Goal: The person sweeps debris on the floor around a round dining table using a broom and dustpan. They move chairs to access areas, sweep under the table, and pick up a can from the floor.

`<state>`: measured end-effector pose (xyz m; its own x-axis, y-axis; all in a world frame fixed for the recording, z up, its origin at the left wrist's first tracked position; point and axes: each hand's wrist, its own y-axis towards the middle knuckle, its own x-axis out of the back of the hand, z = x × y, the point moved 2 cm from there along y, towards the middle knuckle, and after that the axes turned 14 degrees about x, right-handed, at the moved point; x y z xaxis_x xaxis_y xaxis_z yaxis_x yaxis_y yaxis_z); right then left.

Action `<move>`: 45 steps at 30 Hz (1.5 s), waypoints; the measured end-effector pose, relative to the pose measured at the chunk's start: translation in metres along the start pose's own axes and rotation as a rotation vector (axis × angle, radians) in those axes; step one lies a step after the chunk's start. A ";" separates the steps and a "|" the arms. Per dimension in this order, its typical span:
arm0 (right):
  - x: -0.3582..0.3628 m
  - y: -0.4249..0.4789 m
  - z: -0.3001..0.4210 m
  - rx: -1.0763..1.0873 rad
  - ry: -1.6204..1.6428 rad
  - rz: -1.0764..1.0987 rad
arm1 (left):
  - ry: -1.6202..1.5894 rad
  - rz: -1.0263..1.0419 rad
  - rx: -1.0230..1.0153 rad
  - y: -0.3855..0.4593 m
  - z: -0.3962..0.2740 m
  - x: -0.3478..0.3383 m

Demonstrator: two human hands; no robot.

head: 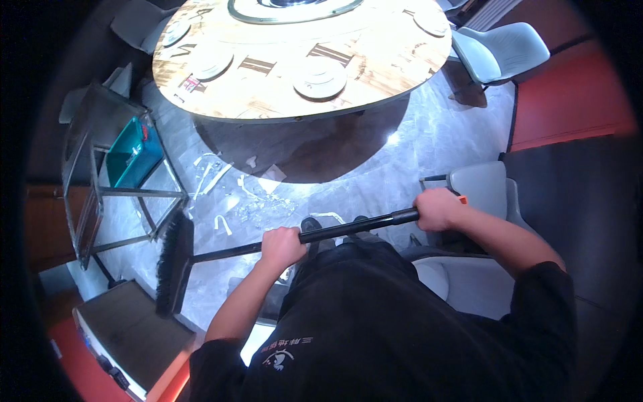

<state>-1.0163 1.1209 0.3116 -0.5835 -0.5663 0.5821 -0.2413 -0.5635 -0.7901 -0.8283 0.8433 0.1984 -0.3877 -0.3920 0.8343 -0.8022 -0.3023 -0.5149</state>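
Observation:
A black push-style broom [346, 229] is held across in front of my body. My left hand [283, 246] is wrapped around the middle of its handle. Near the orange-tipped end of the handle, my right hand [437, 209] grips it. The bristled head [176, 264] is at the left, beside a metal-framed cart; whether it touches the floor cannot be told. Paper strips [213, 178], a square of paper [272, 179] and small scattered scraps [266, 206] lie on the grey marbled floor between my shoes and the table.
A round wooden table [281, 108] with stacked plates [320, 78] stands ahead. At left is the cart [143, 192], holding a teal bin [133, 156]. Grey chairs stand at right [507, 50], [477, 183] and close beside me [467, 284]. A dark-topped cabinet [135, 326] is at lower left.

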 end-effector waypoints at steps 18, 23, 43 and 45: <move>-0.131 -0.049 -0.168 -0.286 0.136 -0.046 | -0.140 0.235 -0.368 0.089 -0.172 -0.028; -0.161 -0.103 -0.318 -0.540 0.268 -0.045 | -0.103 0.239 -0.266 0.141 -0.235 -0.027; -0.079 -0.034 -0.598 -0.605 2.086 -0.503 | -0.133 0.348 -0.194 0.422 -0.554 0.132; -0.034 -0.051 -0.623 -0.658 2.065 -0.517 | -0.155 0.366 -0.236 0.460 -0.617 0.161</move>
<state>-1.4680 1.5434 0.2122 -0.0581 0.9933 0.0997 -0.4867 0.0590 -0.8716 -1.5402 1.1772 0.2175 -0.6067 -0.5668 0.5573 -0.7134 0.0790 -0.6963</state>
